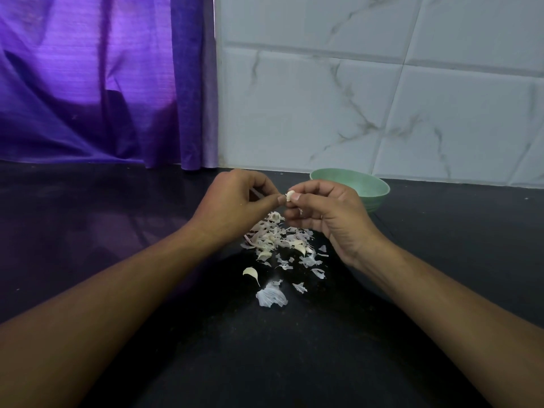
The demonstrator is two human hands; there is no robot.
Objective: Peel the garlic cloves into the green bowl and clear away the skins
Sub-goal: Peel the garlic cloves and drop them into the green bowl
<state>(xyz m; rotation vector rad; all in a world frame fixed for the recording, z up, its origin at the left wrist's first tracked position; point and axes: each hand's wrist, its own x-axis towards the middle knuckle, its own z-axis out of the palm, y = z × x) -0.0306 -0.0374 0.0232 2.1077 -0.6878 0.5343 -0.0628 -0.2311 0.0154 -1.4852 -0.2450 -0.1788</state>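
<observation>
Garlic clove (290, 195): small, pale cream, raised over papery white skins (279, 240) on the dark counter (117, 231). Right hand (329, 213) pinched it between thumb and forefinger; left hand (232, 201) nipped its other end. Green bowl (374, 187) sat just behind.

Place: a home kitchen, by the look.
Surface: black speckled counter (103, 219).
Wall: white marble-look tiles (382, 98).
Left: purple curtain (88, 83).
Food: loose garlic skins (272, 240) lying near a green bowl (374, 195).
</observation>
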